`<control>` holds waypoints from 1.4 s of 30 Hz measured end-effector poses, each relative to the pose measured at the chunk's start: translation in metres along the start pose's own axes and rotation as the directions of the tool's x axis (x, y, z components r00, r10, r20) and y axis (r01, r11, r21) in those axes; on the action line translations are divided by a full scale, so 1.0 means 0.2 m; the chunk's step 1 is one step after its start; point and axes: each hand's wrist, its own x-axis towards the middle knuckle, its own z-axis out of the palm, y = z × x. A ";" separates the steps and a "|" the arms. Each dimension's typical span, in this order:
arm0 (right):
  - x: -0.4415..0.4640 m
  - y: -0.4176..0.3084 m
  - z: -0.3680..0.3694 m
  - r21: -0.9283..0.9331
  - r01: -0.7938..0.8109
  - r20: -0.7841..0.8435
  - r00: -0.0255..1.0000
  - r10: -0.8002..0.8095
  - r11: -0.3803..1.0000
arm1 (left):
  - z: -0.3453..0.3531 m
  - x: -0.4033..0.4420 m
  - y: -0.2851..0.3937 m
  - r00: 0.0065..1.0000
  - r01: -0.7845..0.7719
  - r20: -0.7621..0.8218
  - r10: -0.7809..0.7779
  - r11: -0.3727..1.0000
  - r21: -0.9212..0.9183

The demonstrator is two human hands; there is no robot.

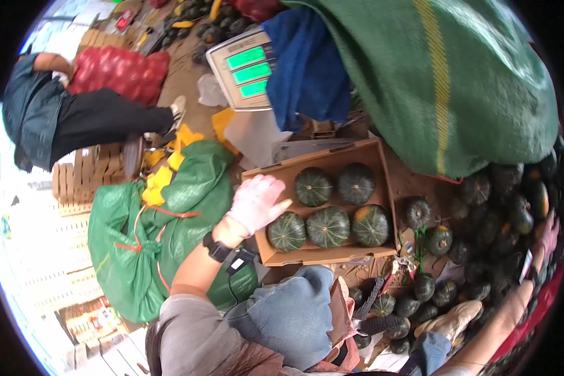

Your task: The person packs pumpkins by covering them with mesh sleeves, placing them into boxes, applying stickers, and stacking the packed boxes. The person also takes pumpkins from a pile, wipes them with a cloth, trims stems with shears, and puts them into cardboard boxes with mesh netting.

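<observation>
Holding five squashes: the shallow brown cardboard box (pixel 385 182) lies flat on the ground in front of me, probably put this close so that both it and the pile are within arm's reach.
Dark green, round, ribbed squashes (pixel 328 227): all five in one layer inside it, three in the near row and two in the far row, seemingly set side by side so that none bears on another.
Left hand: my pale pink-gloved left hand (pixel 257 200) is at the box's left edge, fingers loosely spread and thumb apart, perhaps to steady the wall; I can't tell whether it touches the nearest squash.
Right hand: my pink-gloved right hand (pixel 548 235) is far out to the right, at the heap of loose dark green squashes (pixel 485 216); whether its fingers are around one, I cannot tell.
Scale: the pale scale display with three green-lit panels (pixel 247 69) stands beyond the box, facing me, likely for easy reading; a crumpled blue cloth (pixel 310 69) hangs beside it.
Sacks: a bulging green woven sack with a yellow stripe (pixel 395 75) lies far right; green plastic sacks tied with red cord (pixel 200 175) sit left, presumably bound to keep them closed.
</observation>
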 end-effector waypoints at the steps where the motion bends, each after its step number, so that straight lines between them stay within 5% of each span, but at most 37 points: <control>1: 0.06 0.17 0.01 0.073 -0.045 -0.023 0.999 0.047 0.996 | -0.01 0.01 0.01 0.999 0.026 0.026 -0.026 1.000 0.008; 5: 0.15 0.58 0.08 0.320 -0.117 -0.006 0.992 0.125 0.940 | 0.06 0.04 0.02 1.000 0.021 -0.002 -0.021 1.000 0.011; 8: 0.02 0.48 -0.01 0.333 -0.107 0.174 0.983 0.050 0.937 | 0.07 0.08 0.06 1.000 -0.025 -0.003 0.024 0.997 -0.066; 10: -0.14 0.23 -0.13 -0.129 -0.119 0.024 0.992 0.123 0.985 | 0.05 0.09 0.08 1.000 -0.007 0.020 0.009 0.996 -0.092; 11: -0.23 0.07 -0.19 -0.157 -0.127 0.053 0.989 0.137 0.979 | 0.04 0.09 0.07 1.000 0.007 0.018 -0.005 0.995 -0.101; 14: -0.36 0.05 -0.12 0.171 0.118 -0.030 0.993 -0.115 0.978 | 0.00 0.09 0.06 1.000 -0.004 -0.020 0.003 0.998 -0.065; 18: -0.54 -0.19 -0.22 0.187 -0.112 -0.107 0.985 0.133 0.976 | 0.05 0.07 -0.03 0.999 -0.040 0.004 0.041 0.995 -0.094; 21: -0.63 -0.16 -0.22 0.643 -0.197 0.000 0.966 0.257 0.740 | 0.08 0.06 -0.05 0.996 -0.074 0.041 0.078 0.991 -0.108; 24: -0.82 -0.19 -0.29 0.918 -0.357 0.287 0.898 0.333 0.174 | 0.10 0.07 -0.01 0.994 -0.090 0.053 0.098 0.987 -0.134; 27: -0.95 -0.19 -0.26 0.900 -0.357 0.370 0.929 0.006 -0.250 | 0.09 0.08 0.04 0.990 -0.131 0.035 0.138 0.978 -0.160; 31: -1.11 -0.27 -0.15 0.746 -0.481 0.460 0.872 -0.165 -0.461 | 0.03 0.04 0.13 0.986 -0.153 0.038 0.160 0.979 -0.136; 35: -1.22 -0.35 0.01 0.647 -0.604 0.494 0.797 -0.346 -0.465 | -0.03 -0.07 0.14 0.987 -0.155 0.013 0.157 0.981 -0.115; 39: -1.40 -0.39 0.07 0.735 -0.645 0.518 0.733 -0.440 -0.208 | -0.04 -0.21 0.13 0.991 -0.055 0.113 0.076 0.982 -0.181; 42: -1.64 -0.36 0.12 0.646 -0.744 0.662 0.658 -0.359 -0.171 | -0.01 -0.28 0.15 0.984 -0.115 0.106 0.142 0.967 -0.228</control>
